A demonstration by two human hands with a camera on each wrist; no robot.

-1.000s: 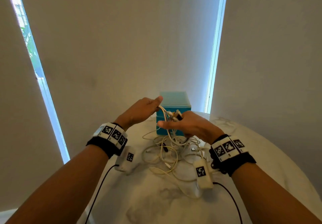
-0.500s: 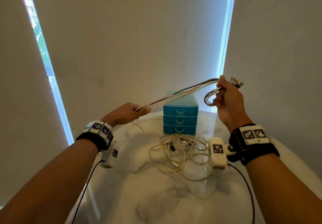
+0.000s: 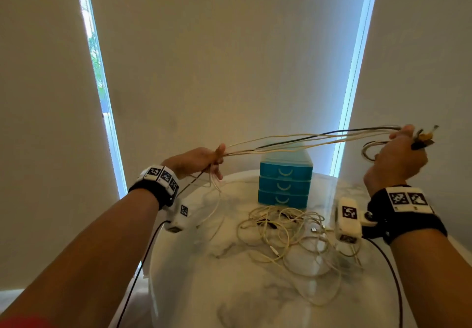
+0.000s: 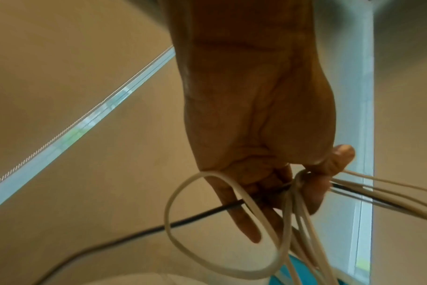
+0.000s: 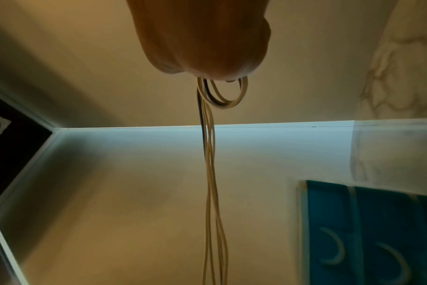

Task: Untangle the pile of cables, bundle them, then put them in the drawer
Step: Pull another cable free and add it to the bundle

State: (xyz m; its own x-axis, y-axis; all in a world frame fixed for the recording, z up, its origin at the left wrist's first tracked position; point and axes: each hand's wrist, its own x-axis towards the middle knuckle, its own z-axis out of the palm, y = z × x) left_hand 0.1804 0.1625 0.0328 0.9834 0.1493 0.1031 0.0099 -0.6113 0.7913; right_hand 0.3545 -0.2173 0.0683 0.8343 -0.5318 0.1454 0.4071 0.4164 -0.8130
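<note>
Cables (image 3: pixel 306 140) stretched above drawer unit (image 3: pixel 284 183), gripped by left hand (image 3: pixel 198 160) and right hand (image 3: pixel 398 156) fingers, pile (image 3: pixel 293 235) mid-table.

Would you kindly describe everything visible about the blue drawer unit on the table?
The blue drawer unit is a small plastic-looking chest with three stacked drawers, all shut, each with a pale curved handle, under a paler translucent top. It stands upright at the far side of the marble table, behind the loose cable pile. Neither hand touches it.
</note>
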